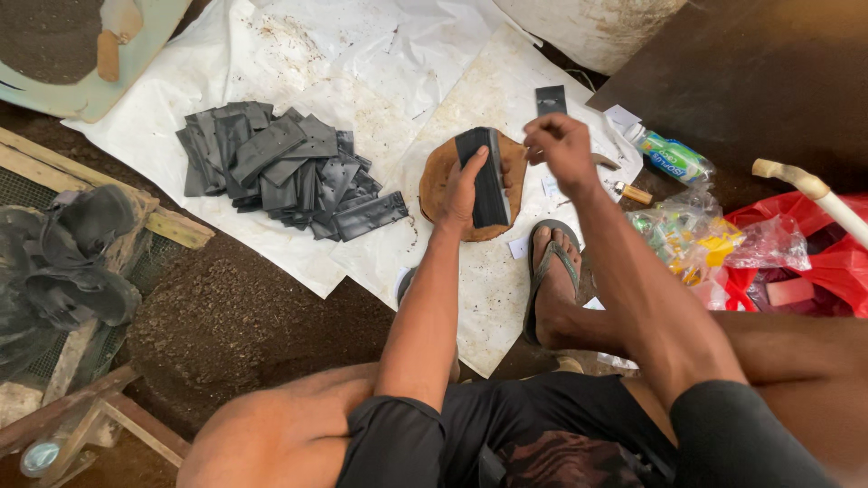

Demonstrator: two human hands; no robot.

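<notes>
My left hand [463,194] presses a stack of black plastic bags [488,176] flat on a round wooden block [438,172]. Just right of the block, my right hand [561,145] is raised and pinches a flat dark blade [551,99] that sticks up from the fingers. A loose heap of the same black bags [280,167] lies to the left on a white sheet [362,81]. My right foot in a grey sandal [551,271] rests on the sheet just below the block.
A small green and white bottle [674,161] and clear bags of small packets [714,235] lie at the right beside a red plastic bag [814,262]. A pale curved handle [814,194] crosses above it. Dark rubber pieces [72,262] sit on a wooden frame at the left.
</notes>
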